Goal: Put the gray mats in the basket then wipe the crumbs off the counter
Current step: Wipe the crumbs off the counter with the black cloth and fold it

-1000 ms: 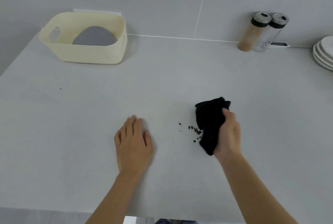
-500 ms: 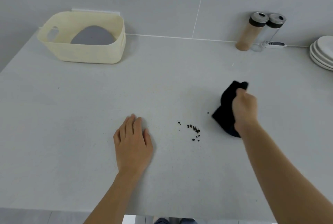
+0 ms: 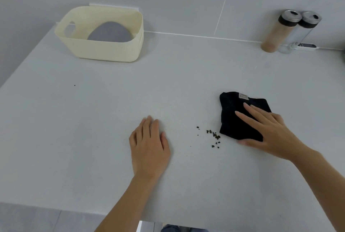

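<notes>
Hands, two, both bare. Left hand (image 3: 149,147): flat on the surface (image 3: 93,138), palm down, fingers together and extended, grasping nothing. Right hand (image 3: 268,131): palm down with fingers spread, pressed flat on top of the cloth, not clenched around it.

Cloth (image 3: 237,118), one: black, folded to a rough square, lying on the surface under the right hand. One small pale label (image 3: 243,96) at its far edge; any writing on it is too small to read.

Crumbs (image 3: 214,135), one loose cluster of about a dozen dark bits: on the surface between the two hands, just beside the cloth's near left corner. One stray dark speck (image 3: 74,85) lies well apart to the left.

Basket (image 3: 104,49), one: cream, rectangular, with a cut-out handle in its left wall, at the far left of the surface near the wall. Gray mats (image 3: 110,33): a rounded gray shape lies inside the basket; how many are stacked there cannot be told.

Jars (image 3: 276,32), two: tall, with dark collars and metal lids, at the far right against the wall, touching; one filled with tan powder, one clear.
</notes>
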A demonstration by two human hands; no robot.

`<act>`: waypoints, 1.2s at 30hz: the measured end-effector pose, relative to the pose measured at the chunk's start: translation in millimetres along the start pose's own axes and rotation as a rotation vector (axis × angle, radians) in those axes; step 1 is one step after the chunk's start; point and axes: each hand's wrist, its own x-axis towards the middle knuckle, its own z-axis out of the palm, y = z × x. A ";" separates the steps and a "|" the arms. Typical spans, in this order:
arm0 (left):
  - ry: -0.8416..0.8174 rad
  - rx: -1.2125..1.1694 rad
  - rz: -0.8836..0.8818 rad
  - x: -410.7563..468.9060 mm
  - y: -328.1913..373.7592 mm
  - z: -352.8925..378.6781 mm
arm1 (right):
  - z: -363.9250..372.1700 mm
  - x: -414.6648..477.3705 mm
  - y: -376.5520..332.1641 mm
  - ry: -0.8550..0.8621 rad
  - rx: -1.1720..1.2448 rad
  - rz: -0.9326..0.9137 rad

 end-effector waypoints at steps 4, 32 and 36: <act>-0.004 0.004 0.000 -0.7 0.5 -0.3 | 6.5 8.5 -6.3 0.282 0.118 -0.004; 0.023 0.019 0.005 0.3 3.4 -2.8 | -10.3 48.2 -76.4 0.151 0.751 0.520; 0.019 0.010 0.004 -0.1 3.0 -2.4 | -3.2 43.2 -95.1 0.060 0.597 0.295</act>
